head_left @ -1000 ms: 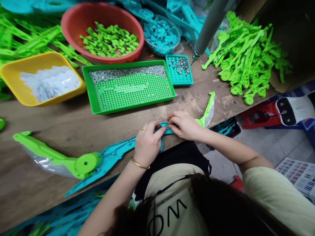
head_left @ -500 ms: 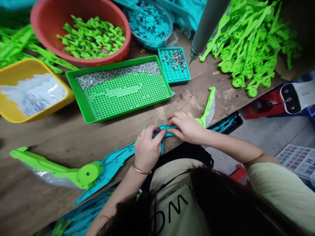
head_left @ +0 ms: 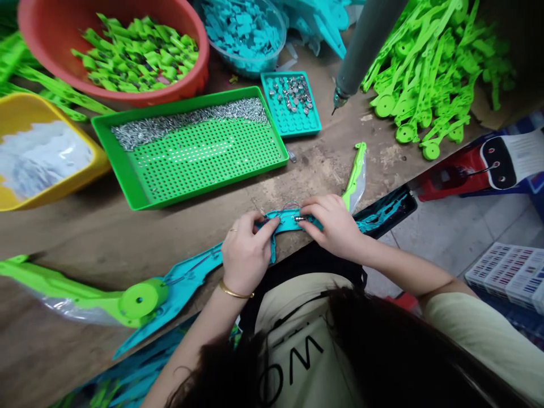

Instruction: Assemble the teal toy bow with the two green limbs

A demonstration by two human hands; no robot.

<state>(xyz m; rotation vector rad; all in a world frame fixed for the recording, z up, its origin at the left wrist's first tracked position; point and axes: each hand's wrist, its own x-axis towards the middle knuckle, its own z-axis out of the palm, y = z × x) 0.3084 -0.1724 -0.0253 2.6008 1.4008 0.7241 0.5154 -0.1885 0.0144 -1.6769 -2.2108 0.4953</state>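
Note:
A long blue plastic shell half (head_left: 191, 269) lies along the table's near edge, thin wires running inside it. My left hand (head_left: 250, 243) is closed around its handle part, thumb pressing inside. At the fingertips of my right hand (head_left: 334, 224) is a small silver-and-black cylindrical piece (head_left: 300, 219), held over the shell; its exact kind is too small to tell. Thin loose wires (head_left: 291, 205) arch above the shell between both hands. A green arm with a round hub (head_left: 142, 300) joins the shell's left end. Another green arm (head_left: 356, 175) stands out beyond my right hand.
A green tray of screws (head_left: 187, 170) and a small blue tray of round metal pieces (head_left: 293, 105) lie ahead. Behind are a red bowl (head_left: 199, 62) and a yellow bin (head_left: 96, 153). A hanging screwdriver (head_left: 357, 62) points down near piled green parts (head_left: 420, 73).
My right hand has shifted slightly right along the shell, and the silver-and-black piece now shows at its fingertips. The loose wires show more clearly. The whole view has shifted a little.

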